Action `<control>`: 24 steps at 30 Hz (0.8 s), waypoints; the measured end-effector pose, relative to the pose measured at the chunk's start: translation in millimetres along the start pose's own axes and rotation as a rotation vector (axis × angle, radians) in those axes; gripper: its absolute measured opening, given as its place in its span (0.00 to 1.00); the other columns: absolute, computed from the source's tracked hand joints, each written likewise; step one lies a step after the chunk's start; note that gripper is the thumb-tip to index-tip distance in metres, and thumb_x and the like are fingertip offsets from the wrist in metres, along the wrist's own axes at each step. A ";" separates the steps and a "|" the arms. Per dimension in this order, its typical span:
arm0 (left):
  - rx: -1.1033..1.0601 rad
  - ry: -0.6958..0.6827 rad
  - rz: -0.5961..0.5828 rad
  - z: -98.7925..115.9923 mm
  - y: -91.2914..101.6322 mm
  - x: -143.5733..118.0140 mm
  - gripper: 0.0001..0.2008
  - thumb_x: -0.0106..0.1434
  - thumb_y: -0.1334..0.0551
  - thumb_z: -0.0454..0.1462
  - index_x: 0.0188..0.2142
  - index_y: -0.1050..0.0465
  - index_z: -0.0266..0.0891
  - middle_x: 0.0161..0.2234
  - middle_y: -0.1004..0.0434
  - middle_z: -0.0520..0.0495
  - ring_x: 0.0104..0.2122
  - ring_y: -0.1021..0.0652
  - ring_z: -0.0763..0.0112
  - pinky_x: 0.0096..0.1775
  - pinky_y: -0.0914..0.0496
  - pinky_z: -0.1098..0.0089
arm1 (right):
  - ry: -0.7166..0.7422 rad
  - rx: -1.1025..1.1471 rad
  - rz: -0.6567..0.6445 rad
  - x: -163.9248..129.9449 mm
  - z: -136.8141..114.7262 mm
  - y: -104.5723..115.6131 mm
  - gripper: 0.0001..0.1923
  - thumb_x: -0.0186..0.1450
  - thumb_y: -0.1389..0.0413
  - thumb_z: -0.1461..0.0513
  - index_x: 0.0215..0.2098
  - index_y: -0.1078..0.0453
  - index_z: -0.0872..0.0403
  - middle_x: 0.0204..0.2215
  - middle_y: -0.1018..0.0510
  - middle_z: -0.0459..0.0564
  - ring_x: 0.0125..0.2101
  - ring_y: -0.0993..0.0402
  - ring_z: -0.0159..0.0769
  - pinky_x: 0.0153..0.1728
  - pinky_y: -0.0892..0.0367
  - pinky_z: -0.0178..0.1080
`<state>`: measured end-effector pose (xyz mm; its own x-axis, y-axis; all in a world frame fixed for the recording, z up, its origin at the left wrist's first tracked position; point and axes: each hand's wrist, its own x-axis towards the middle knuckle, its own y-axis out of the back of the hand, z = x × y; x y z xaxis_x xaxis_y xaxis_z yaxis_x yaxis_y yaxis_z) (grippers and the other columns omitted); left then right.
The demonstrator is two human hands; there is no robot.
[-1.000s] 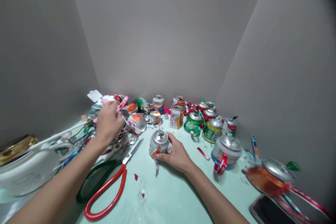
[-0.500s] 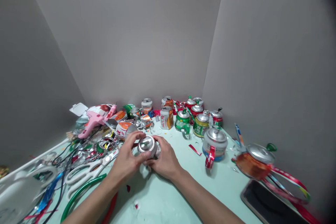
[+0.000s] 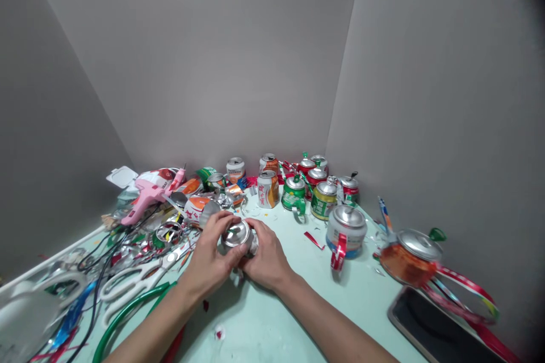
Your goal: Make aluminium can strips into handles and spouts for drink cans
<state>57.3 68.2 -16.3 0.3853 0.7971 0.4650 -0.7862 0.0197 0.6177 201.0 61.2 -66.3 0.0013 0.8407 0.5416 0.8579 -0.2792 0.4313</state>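
Observation:
A small silver can piece (image 3: 237,233) with a shiny domed end facing up sits between my two hands, low over the pale green tabletop. My left hand (image 3: 215,252) curves round its left side, the thumb pressed on the near edge. From the right, my right hand (image 3: 266,255) grips it with bent fingers; the fingertips and the underside of the piece are partly hidden. To the right stands a silver and blue can pot (image 3: 347,229) with a lid and a red strip handle (image 3: 339,253). White-handled scissors (image 3: 140,281) lie left of my left hand.
A pink glue gun (image 3: 149,195) rests on a heap of cut can scraps at the left, its black cable trailing forward. Several cans and small can pots, one green (image 3: 293,193), line the back. A copper-coloured pot (image 3: 406,258) and a phone (image 3: 434,326) are at the right.
The whole view has shifted slightly, so everything sits a little further left and up. Both hands stay round the silver can piece, with hardly any change in grip.

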 end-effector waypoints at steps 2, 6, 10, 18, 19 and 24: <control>-0.035 0.007 0.002 1.6 -2.1 0.2 0.16 0.57 0.40 0.42 0.44 0.32 0.38 0.48 0.36 0.41 0.50 0.33 0.60 0.51 0.38 0.62 | -0.004 0.002 0.003 -0.1 0.4 0.0 0.30 0.46 0.41 0.62 0.48 0.39 0.52 0.41 0.28 0.51 0.40 0.32 0.42 0.43 0.37 0.45; -0.108 0.056 0.015 4.4 -4.4 0.6 0.16 0.56 0.39 0.41 0.44 0.31 0.38 0.45 0.33 0.43 0.47 0.31 0.61 0.50 0.38 0.64 | -0.025 0.019 0.002 0.0 0.2 0.9 0.30 0.45 0.41 0.63 0.48 0.39 0.51 0.41 0.27 0.50 0.41 0.31 0.42 0.43 0.37 0.45; -0.192 0.118 -0.017 1.9 -0.6 1.7 0.22 0.54 0.37 0.40 0.49 0.31 0.39 0.50 0.36 0.43 0.52 0.34 0.59 0.53 0.41 0.64 | -0.080 0.060 -0.018 1.2 -0.5 2.6 0.31 0.44 0.39 0.63 0.47 0.38 0.52 0.42 0.27 0.51 0.42 0.31 0.43 0.45 0.37 0.45; -0.791 0.589 0.126 1.5 18.0 14.8 0.27 0.43 0.36 0.34 0.46 0.31 0.38 0.50 0.32 0.44 0.50 0.32 0.60 0.45 0.36 0.66 | -0.113 0.125 -0.049 2.9 -2.2 4.0 0.34 0.42 0.35 0.62 0.47 0.37 0.50 0.43 0.26 0.48 0.43 0.31 0.42 0.46 0.38 0.44; -0.794 0.636 0.107 2.6 18.7 16.1 0.24 0.44 0.35 0.36 0.44 0.30 0.37 0.47 0.29 0.42 0.47 0.30 0.60 0.42 0.35 0.66 | -0.096 0.126 -0.051 2.8 -2.2 3.8 0.34 0.42 0.34 0.63 0.47 0.37 0.50 0.43 0.27 0.48 0.44 0.31 0.42 0.46 0.38 0.44; -0.760 0.790 -0.001 4.9 15.4 15.5 0.17 0.45 0.34 0.39 0.36 0.25 0.34 0.32 0.25 0.43 0.34 0.29 0.62 0.32 0.36 0.66 | 0.015 0.059 -0.068 1.5 -2.9 2.8 0.37 0.40 0.33 0.63 0.49 0.37 0.50 0.42 0.28 0.49 0.42 0.32 0.43 0.44 0.38 0.45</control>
<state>53.6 77.9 3.5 0.1810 0.9535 -0.2411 -0.9833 0.1713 -0.0607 201.9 60.4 -62.1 -0.0657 0.8496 0.5233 0.8843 -0.1933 0.4249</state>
